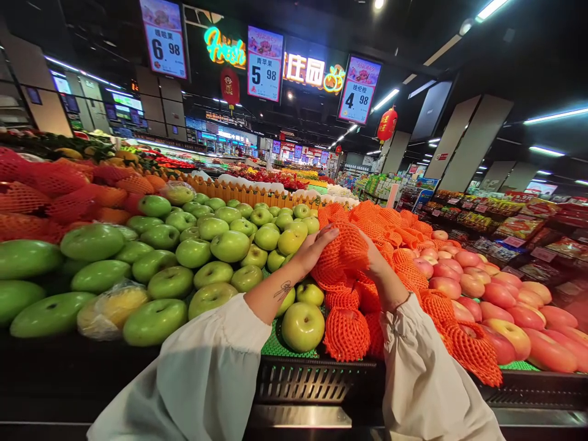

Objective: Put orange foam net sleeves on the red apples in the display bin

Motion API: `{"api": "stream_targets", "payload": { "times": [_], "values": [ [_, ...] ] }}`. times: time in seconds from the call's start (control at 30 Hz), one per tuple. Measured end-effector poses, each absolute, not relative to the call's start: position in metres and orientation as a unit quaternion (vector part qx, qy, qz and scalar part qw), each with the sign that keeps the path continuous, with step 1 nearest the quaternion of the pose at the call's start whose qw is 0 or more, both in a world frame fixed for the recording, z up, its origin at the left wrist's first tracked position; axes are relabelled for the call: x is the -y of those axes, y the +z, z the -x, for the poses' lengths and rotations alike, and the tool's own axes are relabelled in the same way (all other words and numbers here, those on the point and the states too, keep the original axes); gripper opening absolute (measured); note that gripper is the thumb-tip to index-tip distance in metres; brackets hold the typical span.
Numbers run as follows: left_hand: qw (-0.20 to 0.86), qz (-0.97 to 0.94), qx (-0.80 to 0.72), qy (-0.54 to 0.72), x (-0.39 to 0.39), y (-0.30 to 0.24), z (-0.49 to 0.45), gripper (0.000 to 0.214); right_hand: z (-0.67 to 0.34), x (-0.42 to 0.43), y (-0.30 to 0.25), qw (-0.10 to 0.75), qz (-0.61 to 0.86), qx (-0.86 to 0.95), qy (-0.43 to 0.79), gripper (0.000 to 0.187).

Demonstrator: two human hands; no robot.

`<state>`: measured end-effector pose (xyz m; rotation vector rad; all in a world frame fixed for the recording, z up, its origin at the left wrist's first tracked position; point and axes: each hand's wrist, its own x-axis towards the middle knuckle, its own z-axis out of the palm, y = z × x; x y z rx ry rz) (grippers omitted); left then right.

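Note:
Between both hands is an orange foam fruit net [344, 248], held over the fruit display. My left hand [315, 250] grips its left side, with fingers curled over the top edge. On the other side, my right hand [375, 260] holds the net, its fingers mostly hidden behind the mesh. Whether a fruit is inside this net I cannot tell. Just below lie several net-wrapped fruits, one wrapped fruit [346, 335] at the front edge. Beside them sits a bare green apple [302, 326], among many green apples [229, 246] left of my hands.
Pink-red apples [498, 294] fill the right side, next to more orange nets [381, 220]. Green mangoes [154, 321] and a plastic-wrapped yellow fruit [113, 309] lie left. A black slotted ledge [303, 381] runs along the front. Packaged-goods shelves [519, 226] stand at right.

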<state>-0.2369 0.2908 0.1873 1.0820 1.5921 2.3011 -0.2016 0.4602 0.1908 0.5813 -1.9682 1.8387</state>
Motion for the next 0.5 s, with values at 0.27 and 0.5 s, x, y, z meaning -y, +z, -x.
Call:
{"api": "stream_targets", "payload": {
  "times": [0.27, 0.5],
  "values": [
    [-0.025, -0.342, -0.604, 0.719, -0.291, 0.185, 0.244, 0.046, 0.204, -0.463, 0.19, 0.232, -0.185, 0.72, 0.627, 0.056],
    [-0.257, -0.319, -0.658, 0.632, -0.281, 0.188, 0.244, 0.037, 0.208, -0.464, 0.186, 0.262, -0.14, 0.71, 0.638, 0.058]
  ]
}}
